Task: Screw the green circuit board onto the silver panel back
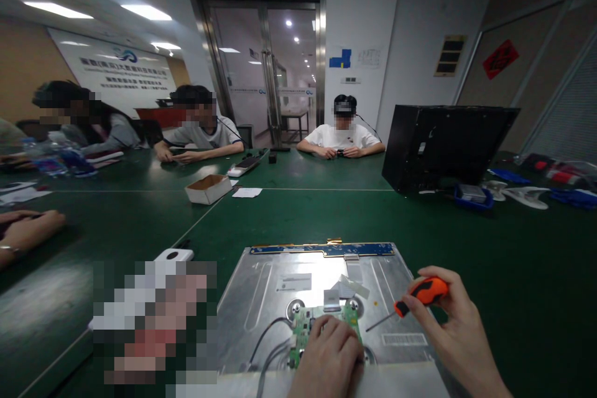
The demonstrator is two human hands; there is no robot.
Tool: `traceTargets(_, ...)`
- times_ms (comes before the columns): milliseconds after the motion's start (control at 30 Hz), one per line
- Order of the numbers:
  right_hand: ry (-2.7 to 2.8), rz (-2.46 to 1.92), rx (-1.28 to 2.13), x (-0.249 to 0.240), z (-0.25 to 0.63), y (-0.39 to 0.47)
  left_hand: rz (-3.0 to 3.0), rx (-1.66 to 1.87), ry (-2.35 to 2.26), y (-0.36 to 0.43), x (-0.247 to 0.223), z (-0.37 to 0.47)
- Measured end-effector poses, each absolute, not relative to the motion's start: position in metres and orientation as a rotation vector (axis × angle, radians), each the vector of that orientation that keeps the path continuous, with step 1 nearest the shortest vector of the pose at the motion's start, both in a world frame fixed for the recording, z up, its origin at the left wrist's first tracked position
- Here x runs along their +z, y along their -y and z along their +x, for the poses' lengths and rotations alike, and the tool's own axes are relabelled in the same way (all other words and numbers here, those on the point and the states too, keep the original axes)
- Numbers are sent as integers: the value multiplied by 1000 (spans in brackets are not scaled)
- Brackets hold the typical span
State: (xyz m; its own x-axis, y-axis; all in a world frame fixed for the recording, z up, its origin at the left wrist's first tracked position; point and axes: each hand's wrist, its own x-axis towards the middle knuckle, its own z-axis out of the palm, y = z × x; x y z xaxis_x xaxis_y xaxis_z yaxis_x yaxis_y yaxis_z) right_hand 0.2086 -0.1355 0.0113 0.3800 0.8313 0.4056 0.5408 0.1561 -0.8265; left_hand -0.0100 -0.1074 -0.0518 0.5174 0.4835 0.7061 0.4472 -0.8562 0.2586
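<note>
A flat metal display panel lies on the table in front of me, with a long blue circuit strip along its far edge. Near its close side sits a green circuit board with grey cables running off to the left. My left hand is over that board, its fingers curled and pressed together; the fingertips are hidden. My right hand grips an orange and black screwdriver by the handle. The shaft slants down to the left, its tip just right of the board.
A black monitor casing stands at the right behind a blue tray. A small open box, a white power strip and water bottles are to the left. Several people sit around the table; one person's hand is at the left.
</note>
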Motion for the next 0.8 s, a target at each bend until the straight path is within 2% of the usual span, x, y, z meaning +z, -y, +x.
traceTargets(633, 1282, -1474, 325, 14, 207, 140, 2944, 1068, -923, 107, -53, -9)
traceTargets(800, 1268, -1490, 347, 15, 206, 141, 2867, 1130, -900, 106, -54, -13)
